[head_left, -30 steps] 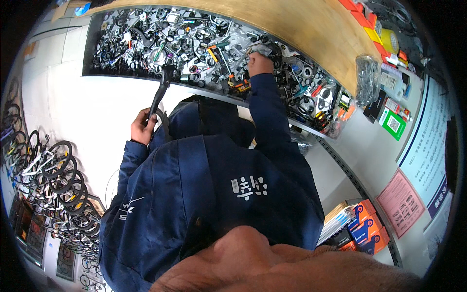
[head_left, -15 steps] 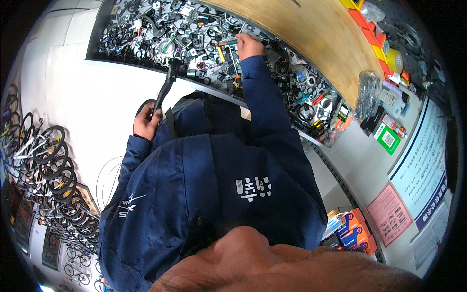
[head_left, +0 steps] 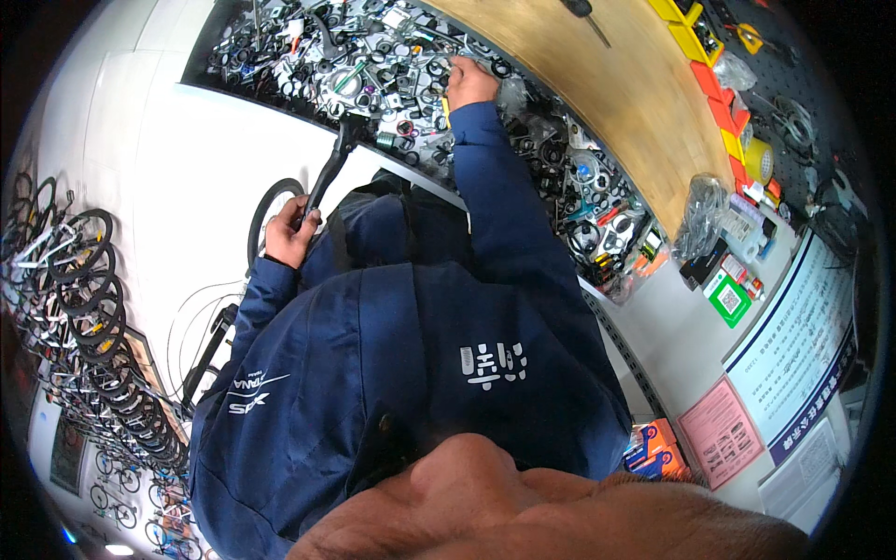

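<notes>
Gripping the near end of a black lever [head_left: 330, 170], the left hand [head_left: 292, 233] has its fingers curled around it, with the thumb on the right side. The lever slants away, its far end over the near edge of a long drawer [head_left: 198, 65] crowded with small metal and plastic parts [head_left: 411, 79]; whether it touches that edge I cannot tell. Farther right, the right hand [head_left: 471, 82] is among the parts with its fingers bent; whether they pinch anything is hidden. Both arms wear navy sleeves [head_left: 509, 201]. Beyond the drawer runs a wooden top [head_left: 644, 117] bearing 1 dark-handled screwdriver [head_left: 581, 9]. To the right are red bins [head_left: 714, 82], a clear plastic bag [head_left: 700, 219] and 1 green card [head_left: 728, 301]. Bicycles [head_left: 89, 299] line the far left.
</notes>
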`<state>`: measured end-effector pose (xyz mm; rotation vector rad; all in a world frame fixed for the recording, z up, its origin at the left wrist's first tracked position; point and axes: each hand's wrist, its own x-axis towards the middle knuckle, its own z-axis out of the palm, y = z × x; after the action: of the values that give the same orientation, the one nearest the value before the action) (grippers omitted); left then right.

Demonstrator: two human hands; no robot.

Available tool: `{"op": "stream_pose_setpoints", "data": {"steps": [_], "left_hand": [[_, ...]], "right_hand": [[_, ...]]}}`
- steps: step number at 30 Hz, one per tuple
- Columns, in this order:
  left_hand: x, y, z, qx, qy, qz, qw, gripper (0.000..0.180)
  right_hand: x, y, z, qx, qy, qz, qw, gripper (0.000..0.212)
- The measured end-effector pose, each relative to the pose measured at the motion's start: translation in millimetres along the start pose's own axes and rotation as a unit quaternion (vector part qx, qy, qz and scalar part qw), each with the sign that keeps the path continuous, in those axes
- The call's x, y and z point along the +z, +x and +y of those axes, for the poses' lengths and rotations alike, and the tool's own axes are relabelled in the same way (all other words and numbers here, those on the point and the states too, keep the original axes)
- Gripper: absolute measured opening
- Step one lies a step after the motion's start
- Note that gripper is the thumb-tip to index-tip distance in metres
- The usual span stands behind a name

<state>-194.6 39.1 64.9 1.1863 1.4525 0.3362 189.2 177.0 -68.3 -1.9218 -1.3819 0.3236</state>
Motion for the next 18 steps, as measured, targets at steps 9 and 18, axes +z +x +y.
{"op": "stream_pose_setpoints", "data": {"steps": [9, 18], "left_hand": [[2.1, -6.6, -18.2, 0.019, 0.007, 0.011, 1.000, 0.027], [6.8, -2.8, -11.4, 0.021, -0.007, 0.043, 0.999, 0.027]], "right_hand": [[-26.9, -22.1, -30.6, -0.043, 0.019, -0.098, 0.994, 0.016], [-15.9, -37.9, -39.5, 0.000, 0.016, -0.208, 0.978, 0.014]]}}
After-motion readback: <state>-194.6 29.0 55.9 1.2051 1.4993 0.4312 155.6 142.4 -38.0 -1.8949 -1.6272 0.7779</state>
